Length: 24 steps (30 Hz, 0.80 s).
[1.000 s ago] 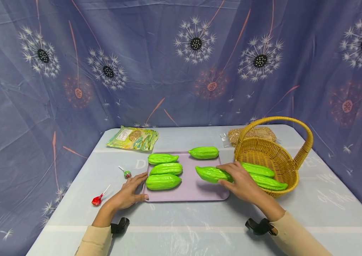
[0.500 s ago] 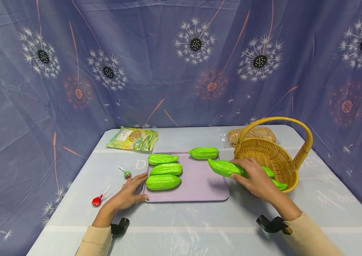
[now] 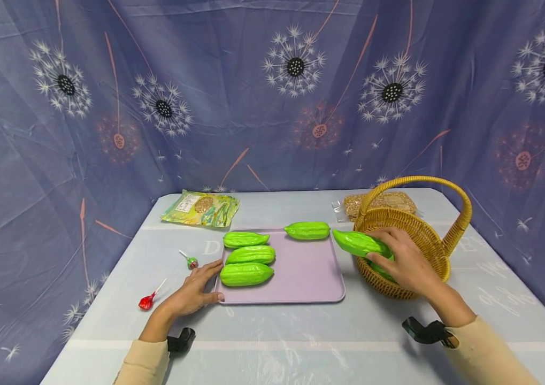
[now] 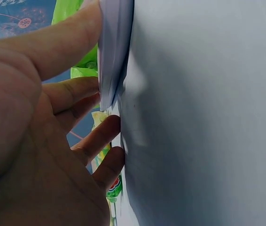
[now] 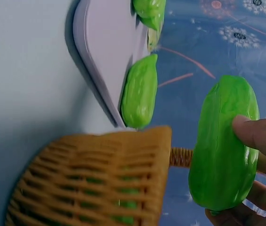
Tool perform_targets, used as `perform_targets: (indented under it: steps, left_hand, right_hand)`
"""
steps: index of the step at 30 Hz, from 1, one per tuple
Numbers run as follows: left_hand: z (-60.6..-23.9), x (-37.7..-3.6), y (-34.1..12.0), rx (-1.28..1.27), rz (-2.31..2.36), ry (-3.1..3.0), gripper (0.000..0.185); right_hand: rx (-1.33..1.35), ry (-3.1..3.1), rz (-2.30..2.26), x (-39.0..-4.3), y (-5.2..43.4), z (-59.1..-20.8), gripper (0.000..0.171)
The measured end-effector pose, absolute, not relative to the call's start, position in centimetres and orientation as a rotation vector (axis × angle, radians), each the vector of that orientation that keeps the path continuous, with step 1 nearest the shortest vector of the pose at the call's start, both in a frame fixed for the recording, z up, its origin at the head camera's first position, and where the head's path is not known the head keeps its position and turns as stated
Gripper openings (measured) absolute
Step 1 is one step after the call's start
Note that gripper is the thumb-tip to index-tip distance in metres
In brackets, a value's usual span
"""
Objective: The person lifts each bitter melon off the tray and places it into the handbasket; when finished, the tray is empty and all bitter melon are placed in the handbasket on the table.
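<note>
1. We see a table (image 3: 301, 331) under a pale cloth, backed by a blue dandelion-print curtain (image 3: 272, 96).
2. On it stands a wicker basket (image 3: 433, 243), more green gourds lying inside.
3. Beside the basket lies a lilac tray (image 3: 301, 278) carrying three gourds at its left and one on its far edge.
4. Our right hand (image 3: 404, 262) curls its fingers around a green gourd (image 3: 356, 242), held above the basket's near-left rim.
5. Our left hand (image 3: 192, 291) rests with straight fingers against the tray's near-left corner.
6. Two lollipops (image 3: 147, 301) lie left of the tray.
</note>
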<state>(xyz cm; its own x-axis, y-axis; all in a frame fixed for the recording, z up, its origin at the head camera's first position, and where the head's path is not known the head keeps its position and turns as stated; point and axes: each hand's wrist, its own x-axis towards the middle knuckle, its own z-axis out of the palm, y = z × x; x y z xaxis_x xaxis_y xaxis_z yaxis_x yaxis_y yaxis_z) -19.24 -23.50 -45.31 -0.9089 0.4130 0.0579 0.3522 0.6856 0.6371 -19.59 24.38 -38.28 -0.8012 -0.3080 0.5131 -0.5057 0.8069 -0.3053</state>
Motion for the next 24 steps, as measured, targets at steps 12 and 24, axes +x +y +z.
perform_targets:
  steps: [12,24]
  left_hand:
    - [-45.2,-19.2,-23.5,0.632,1.019,2.805,0.076]
    - [-45.2,-19.3,-23.5,0.624,1.005,2.806,0.075]
  right_hand:
    - [0.534,-2.614,0.593,-20.4,26.8,-37.7,0.044]
    - [0.477,-2.737,0.608,-21.0,28.6,-37.0,0.044]
